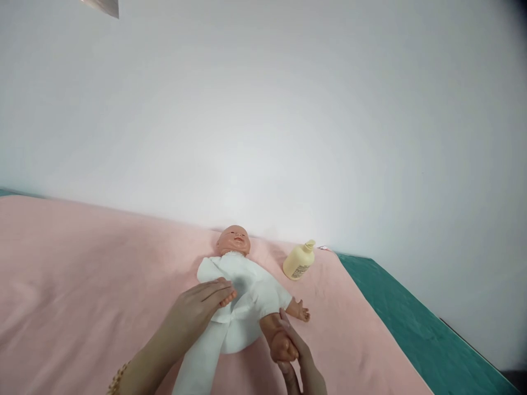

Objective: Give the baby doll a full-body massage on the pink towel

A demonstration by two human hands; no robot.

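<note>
A baby doll [247, 285] in white clothes lies on its back on a pink blanket [123, 258], its head toward the wall. My left hand [201, 304] reaches across the doll's front, fingers closed over a small doll limb with only the tiny digits showing. Lower right, my right hand [304, 365] grips the doll's bare lower leg and foot [282, 345], with the thumb and fingers on either side. The doll's other hand [302, 311] sticks out from its sleeve beside my right fingertips.
A pale yellow pump bottle [298, 262] stands on the blanket to the right of the doll. The blanket lies over a green surface [415, 312], which shows along the right. Behind it rises a plain white wall [263, 109].
</note>
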